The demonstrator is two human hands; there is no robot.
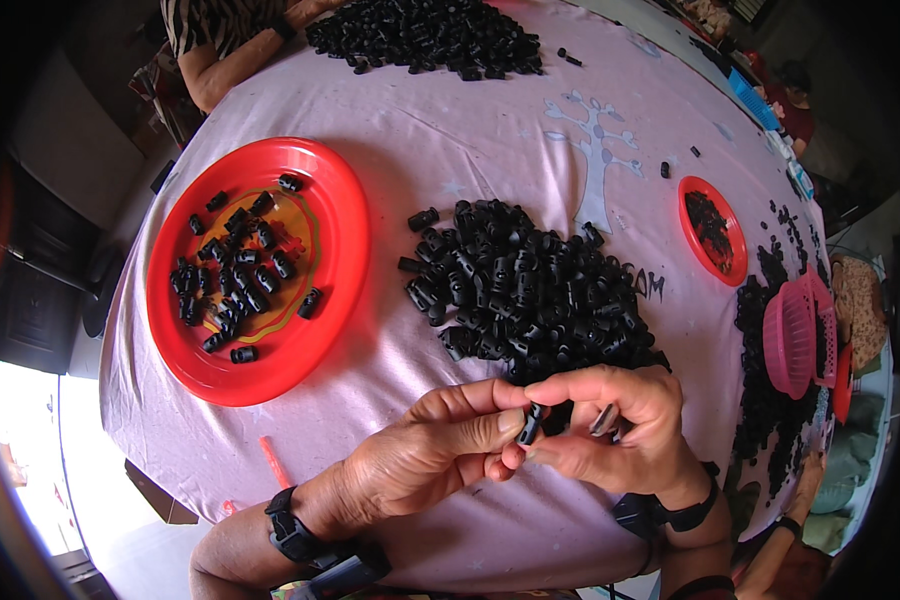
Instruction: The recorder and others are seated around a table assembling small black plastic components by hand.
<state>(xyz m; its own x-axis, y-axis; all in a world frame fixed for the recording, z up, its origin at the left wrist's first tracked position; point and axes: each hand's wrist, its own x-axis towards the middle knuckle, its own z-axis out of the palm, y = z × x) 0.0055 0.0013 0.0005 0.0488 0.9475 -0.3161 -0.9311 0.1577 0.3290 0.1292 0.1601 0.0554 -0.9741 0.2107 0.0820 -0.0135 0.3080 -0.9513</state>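
In front of me, my left hand [440, 440] pinches a small black plastic cord lock [531, 424] between thumb and forefinger. My right hand [620, 430] is closed close beside it, its forefinger and thumb tips meeting the same cord lock. A small flat piece with a metallic shine [604, 419] sticks out within the curled right fingers; its kind is unclear. Just beyond both hands lies a heap of similar black cord locks [520, 285]. To the left, a round red plate [340, 240] holds more of them, scattered loosely.
A pink patterned cloth [410, 130] covers the table. Another black heap [430, 35] lies at the far side, near a person's arm [232, 70]. At right are a small red dish [715, 265], a pink basket [790, 340] and more black pieces. Another person's forearm [785, 530] shows lower right.
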